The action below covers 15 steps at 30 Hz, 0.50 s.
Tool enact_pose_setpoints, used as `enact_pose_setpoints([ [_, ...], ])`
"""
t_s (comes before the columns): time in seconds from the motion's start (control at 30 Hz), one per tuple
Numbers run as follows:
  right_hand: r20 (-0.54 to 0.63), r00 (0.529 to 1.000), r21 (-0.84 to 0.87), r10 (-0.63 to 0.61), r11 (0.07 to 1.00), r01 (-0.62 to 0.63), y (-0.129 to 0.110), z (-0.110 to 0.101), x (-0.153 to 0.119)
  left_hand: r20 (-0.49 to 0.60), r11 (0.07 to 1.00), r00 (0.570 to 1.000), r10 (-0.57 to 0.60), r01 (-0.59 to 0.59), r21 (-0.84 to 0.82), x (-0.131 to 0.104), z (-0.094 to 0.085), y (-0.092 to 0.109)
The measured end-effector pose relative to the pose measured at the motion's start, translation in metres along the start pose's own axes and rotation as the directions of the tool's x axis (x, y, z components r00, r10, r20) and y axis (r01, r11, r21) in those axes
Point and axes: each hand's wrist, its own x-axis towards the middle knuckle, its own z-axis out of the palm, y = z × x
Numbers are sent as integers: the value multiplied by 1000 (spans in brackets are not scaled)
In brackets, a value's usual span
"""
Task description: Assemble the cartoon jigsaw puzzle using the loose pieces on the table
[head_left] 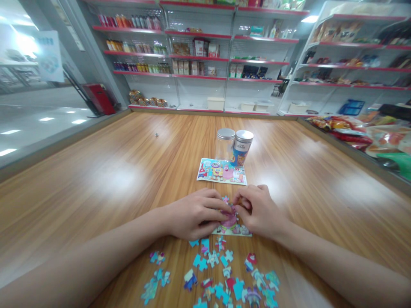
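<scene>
Resting the open left hand (197, 214) with fingers loosely bent on the partly joined puzzle (229, 222) on the wooden table (173, 162), hiding its left part; losing loose pieces (238, 288) at the view's bottom edge; curling the right hand (261, 211) at the puzzle's right, being unable to tell whether gripping a piece.

You have pink and lime green on your joined puzzle (229, 222), mostly turquoise on your loose pieces (201, 262), streaked brown grain across the bench (180, 149).
</scene>
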Motion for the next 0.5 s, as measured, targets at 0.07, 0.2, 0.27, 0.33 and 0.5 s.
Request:
enact_pose_setpoints([
  [0.07, 3, 1000, -9, 8, 1000, -8, -1, -2, 0, 6, 1000, 1000, -9, 9, -10, 0, 0, 0],
  [0.2, 25, 1000, -36, 3, 999, -2, -1, -4, 0, 18, 1000, 1000, -23, 23, -15, -1, 0, 0],
  [0.27, 35, 999, -49, -7, 999, 8, -1, -5, 0, 32, 999, 999, -31, 32, -13, -1, -1, 0],
  [0.33, 40, 999, -71, -11, 997, 13, -2, -6, -1, 44, 999, 998, -36, 37, -13, 0, -1, 1],
  [0.5, 42, 999, -128, -23, 991, 28, -2, -7, -2, 63, 999, 997, -37, 38, -3, 1, -2, 2],
])
